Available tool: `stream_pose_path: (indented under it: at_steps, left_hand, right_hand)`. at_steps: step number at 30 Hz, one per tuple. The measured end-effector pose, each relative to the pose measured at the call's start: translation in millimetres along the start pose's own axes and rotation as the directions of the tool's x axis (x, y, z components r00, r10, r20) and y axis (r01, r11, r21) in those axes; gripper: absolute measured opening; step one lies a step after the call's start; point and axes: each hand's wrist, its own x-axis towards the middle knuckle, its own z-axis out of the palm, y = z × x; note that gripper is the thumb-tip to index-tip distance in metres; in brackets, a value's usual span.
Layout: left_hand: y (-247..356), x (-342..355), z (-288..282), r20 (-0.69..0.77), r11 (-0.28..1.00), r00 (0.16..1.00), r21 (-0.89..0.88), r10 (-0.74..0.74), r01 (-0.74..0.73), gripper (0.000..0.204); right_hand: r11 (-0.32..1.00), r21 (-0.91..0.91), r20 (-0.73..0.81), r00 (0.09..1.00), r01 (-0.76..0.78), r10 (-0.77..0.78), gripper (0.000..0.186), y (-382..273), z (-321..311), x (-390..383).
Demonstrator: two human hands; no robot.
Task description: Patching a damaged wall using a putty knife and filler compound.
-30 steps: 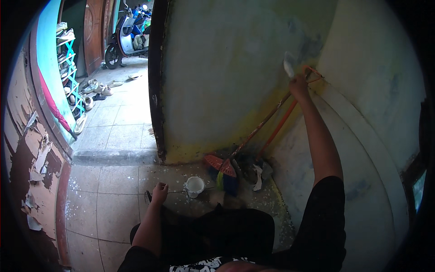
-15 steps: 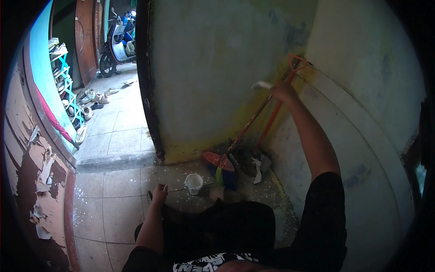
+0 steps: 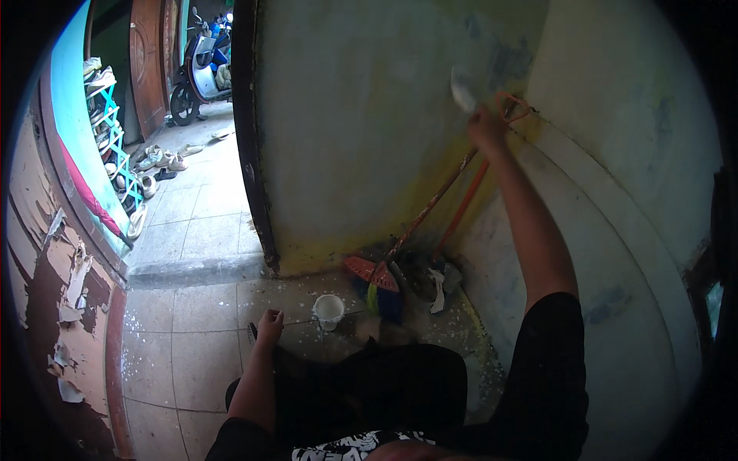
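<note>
The far wall [image 3: 369, 115] spans twelve o'clock, mottled grey-green, yellowed along its base and corner. A paler wall [image 3: 615, 100] joins it toward two o'clock, a ledge [image 3: 607, 203] bending along it at three. Dark smudges mark both. At ten o'clock daylight floods a doorway with a dark, worn frame [image 3: 247, 154], bleaching the outer paving [image 3: 215, 184]; indoors it is dim. Beyond, also around ten, are a turquoise shoe rack [image 3: 117, 140] and brown wooden door [image 3: 148, 69]; a parked scooter [image 3: 206, 81] stands nearer eleven. Pink-and-brown panelling [image 3: 58, 300] peels between eight and nine. White-flecked square floor tiles [image 3: 204, 357] lie at eight.
</note>
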Motion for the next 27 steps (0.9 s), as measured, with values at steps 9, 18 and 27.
stream_pose_path:
  at_steps: [9, 18, 27]
  left_hand:
    - [-24, 5, -10, -0.052, 0.997, 0.997, 0.044, 0.058, -0.055, 0.036]
    - [-18, 6, -7, -0.069, 0.997, 0.996, 0.047, 0.062, -0.059, 0.036]
    - [-12, -4, -12, -0.048, 0.998, 0.999, 0.055, 0.014, -0.012, 0.035]
  right_hand:
    - [0.998, -0.013, 0.586, 0.809, 0.059, -0.040, 0.023, -7, 62, -146]
    - [1.000, 0.004, 0.241, 0.970, -0.023, 0.021, 0.026, -13, 0, -23]
    - [0.969, 0.245, -0.266, 0.959, -0.032, 0.099, 0.029, -67, -74, 13]
